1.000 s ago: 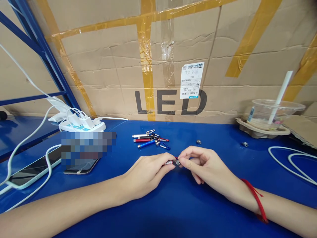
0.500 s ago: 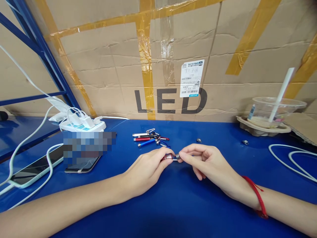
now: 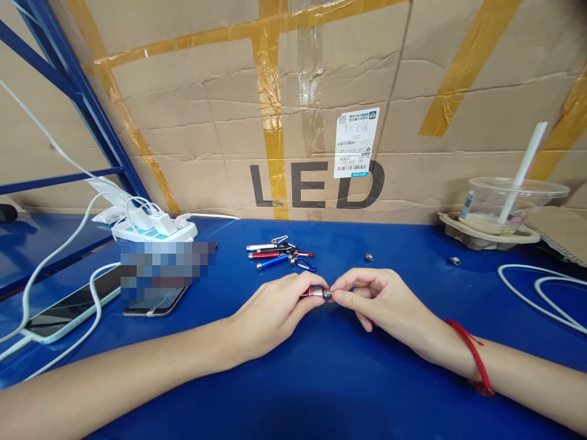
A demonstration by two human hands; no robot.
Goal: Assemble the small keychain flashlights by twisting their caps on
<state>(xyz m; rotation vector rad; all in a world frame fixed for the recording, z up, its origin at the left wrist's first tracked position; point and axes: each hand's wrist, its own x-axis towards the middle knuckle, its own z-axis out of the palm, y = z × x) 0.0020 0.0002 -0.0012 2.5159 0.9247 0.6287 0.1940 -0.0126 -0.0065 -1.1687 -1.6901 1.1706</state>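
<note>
Left hand [image 3: 270, 311] grip pinched red keychain torch [image 3: 314, 291] level, low over worktop [image 3: 321, 379], steadying the barrel; right hand [image 3: 380, 299] grip pinched its silver end cap [image 3: 328, 294], in line.

The cardboard box [image 3: 321, 122] reads "LED"; its white label's [image 3: 356, 143] print is too small to read.

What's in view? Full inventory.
small red metal keychain torch: 1, pinched between both hands
slim metal keychain torches: 3 seen, silver/red/blue, mid-table heap
small silver metal caps: 2, right of heap
white plastic power strip: 1, back left
flat smartphones: 2, dark screens, left
white cables: several, both edges
clear plastic cup with straw: 1, back right
brown cardboard LED box: 1, behind
blue table: 1
left hand: fingers grip torch body
right hand: fingers pinch torch tip, red bracelet
</note>
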